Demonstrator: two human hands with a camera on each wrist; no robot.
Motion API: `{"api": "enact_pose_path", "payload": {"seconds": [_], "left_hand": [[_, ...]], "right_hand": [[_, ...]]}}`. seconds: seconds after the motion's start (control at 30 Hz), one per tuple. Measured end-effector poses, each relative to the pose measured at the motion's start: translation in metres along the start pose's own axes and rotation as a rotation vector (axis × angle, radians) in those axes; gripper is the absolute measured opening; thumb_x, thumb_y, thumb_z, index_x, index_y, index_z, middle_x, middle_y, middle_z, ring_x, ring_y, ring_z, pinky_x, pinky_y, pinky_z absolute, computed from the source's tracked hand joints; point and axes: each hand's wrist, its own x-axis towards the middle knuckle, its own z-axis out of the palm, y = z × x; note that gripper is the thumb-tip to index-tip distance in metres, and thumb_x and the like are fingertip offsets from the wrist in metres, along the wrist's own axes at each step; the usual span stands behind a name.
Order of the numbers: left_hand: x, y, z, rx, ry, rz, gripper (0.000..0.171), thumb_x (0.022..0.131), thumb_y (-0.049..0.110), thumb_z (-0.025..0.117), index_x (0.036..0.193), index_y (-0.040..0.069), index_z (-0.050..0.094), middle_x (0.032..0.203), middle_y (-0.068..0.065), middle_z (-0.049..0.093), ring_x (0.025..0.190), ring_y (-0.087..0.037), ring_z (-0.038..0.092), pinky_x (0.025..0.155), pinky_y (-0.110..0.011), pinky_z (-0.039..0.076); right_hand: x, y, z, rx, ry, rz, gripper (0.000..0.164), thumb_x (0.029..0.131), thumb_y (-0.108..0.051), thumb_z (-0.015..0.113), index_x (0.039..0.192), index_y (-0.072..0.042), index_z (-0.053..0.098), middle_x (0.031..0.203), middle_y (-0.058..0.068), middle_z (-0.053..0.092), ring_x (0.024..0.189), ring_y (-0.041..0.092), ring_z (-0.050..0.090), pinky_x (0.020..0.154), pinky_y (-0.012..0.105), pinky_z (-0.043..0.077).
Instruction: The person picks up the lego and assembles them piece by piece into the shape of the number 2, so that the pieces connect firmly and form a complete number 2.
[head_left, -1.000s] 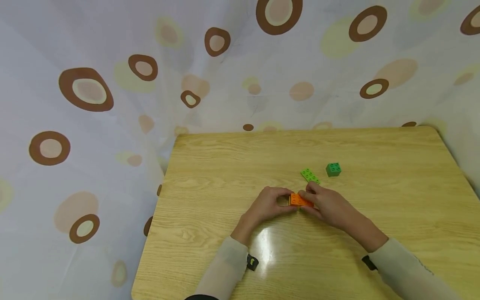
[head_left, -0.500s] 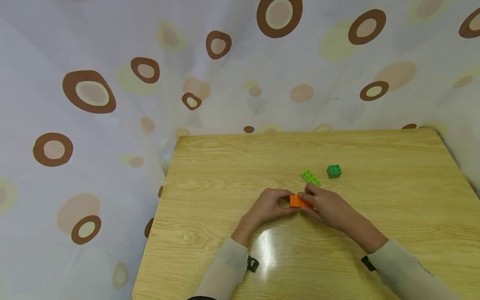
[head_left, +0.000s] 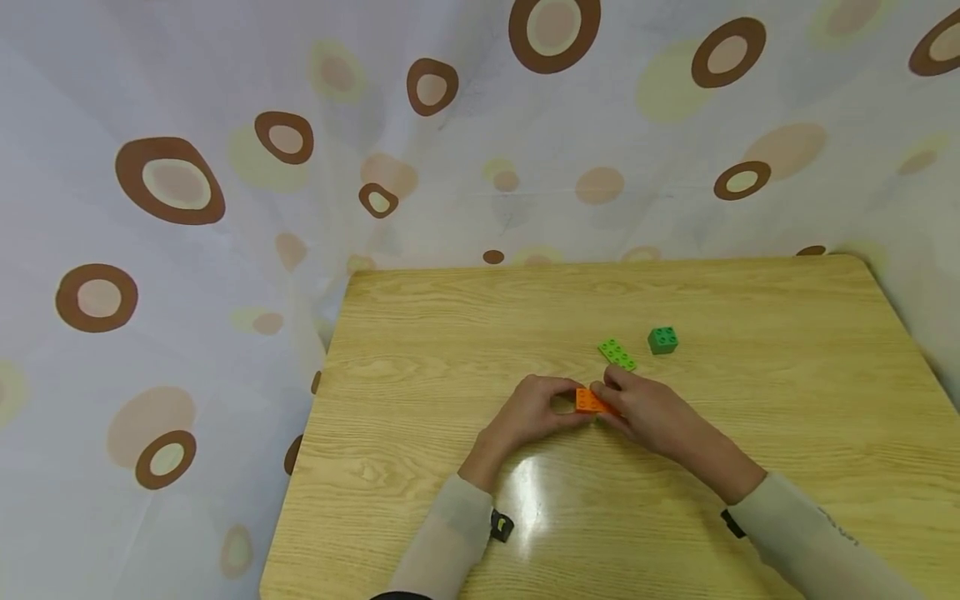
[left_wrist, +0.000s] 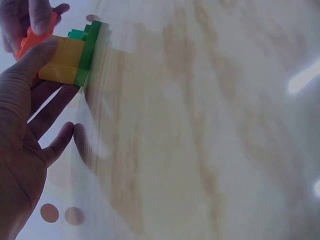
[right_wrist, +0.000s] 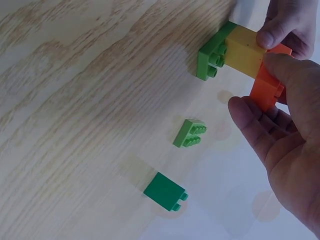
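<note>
Both hands meet over a small stack of toy building bricks on the table. An orange brick tops the stack, a yellow brick sits below it, and a green plate forms the base. My left hand grips the stack from the left, its thumb on the yellow brick close to the orange one. The right hand pinches the orange brick, which juts out past the yellow brick. Studs of the base plate show beside the yellow brick in the right wrist view.
Behind the hands, a light green plate lies on the wooden table. To its right stands a dark green brick. A white spotted curtain hangs along the table's back and left.
Both hands stay at the stack with nearly the same grip. A thin yellow edge left of the orange brick, visible one second ago, is now out of sight. The head view shifts slightly.
</note>
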Motion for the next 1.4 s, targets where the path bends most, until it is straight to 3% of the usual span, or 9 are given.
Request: {"api": "enact_pose_path", "payload": {"seconds": [0.47,0.83,1.17,1.4], "left_hand": [[0.007,0.0,0.001,0.008,0.005,0.022,0.037,0.093,0.037,0.084,0.124,0.017,0.077,0.12,0.005,0.077,0.111,0.001,0.068,0.099,-0.014,0.049],[0.009,0.006,0.002,0.002,0.004,0.001,0.032,0.093,0.034,0.085,0.12,0.019,0.078,0.116,0.008,0.078,0.106,0.004,0.067,0.096,-0.011,0.048],[0.011,0.011,-0.002,0.074,-0.014,-0.026,0.032,0.092,0.036,0.085,0.12,0.021,0.078,0.114,0.01,0.077,0.103,0.002,0.067,0.095,-0.014,0.05],[0.006,0.01,-0.001,0.076,-0.019,-0.045,0.035,0.093,0.038,0.084,0.122,0.02,0.078,0.117,0.009,0.077,0.106,-0.001,0.068,0.096,-0.018,0.052]], "right_hand": [[-0.009,0.008,0.002,0.023,0.054,0.025,0.037,0.091,-0.017,0.085,0.121,0.003,0.074,0.102,0.009,0.058,0.073,0.011,0.051,0.061,0.028,0.051],[-0.006,0.009,-0.002,0.0,-0.007,0.003,0.038,0.093,-0.019,0.084,0.123,0.002,0.074,0.098,0.006,0.054,0.071,0.008,0.045,0.059,0.025,0.046],[0.008,-0.001,-0.014,-0.106,-0.06,-0.027,0.031,0.087,-0.015,0.089,0.11,0.0,0.075,0.093,0.007,0.055,0.066,0.012,0.05,0.058,0.029,0.051],[0.008,-0.002,-0.009,-0.074,-0.082,-0.009,0.028,0.087,-0.016,0.089,0.107,-0.002,0.074,0.09,0.006,0.053,0.064,0.01,0.047,0.057,0.027,0.048]]}}
